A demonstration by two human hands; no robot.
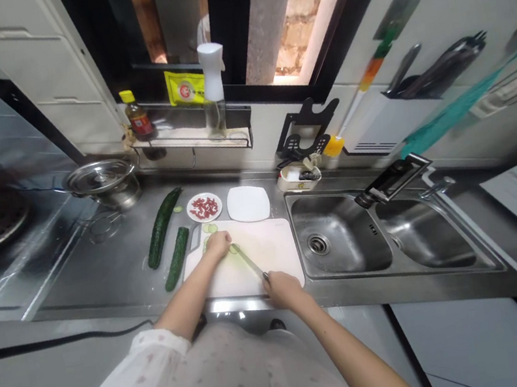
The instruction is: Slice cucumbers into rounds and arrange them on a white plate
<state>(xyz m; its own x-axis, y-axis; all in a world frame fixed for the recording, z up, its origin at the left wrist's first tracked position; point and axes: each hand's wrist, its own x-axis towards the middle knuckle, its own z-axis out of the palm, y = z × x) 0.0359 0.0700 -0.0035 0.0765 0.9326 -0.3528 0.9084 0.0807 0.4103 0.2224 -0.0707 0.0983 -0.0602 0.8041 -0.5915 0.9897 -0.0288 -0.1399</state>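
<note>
Head view: the right hand [283,288] grips the knife [249,262], its blade just beside the left hand [218,244], whose grip I cannot tell. Cucumber slices [210,228] lie on the cutting board [276,253] near that hand; a slipping blade could nick its fingers.

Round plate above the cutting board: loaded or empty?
Loaded: small red pieces lie across the middle of the round plate, its white rim showing.

The worktop [98,273] before me is metal with a soft sheen, like the double sink [345,238] and the shinier lidded pot [119,196]. The chopping board [270,261] looks like smooth, matt plastic; the square plate [248,203] is smooth, the cucumbers [162,233] bumpy-skinned.
</note>
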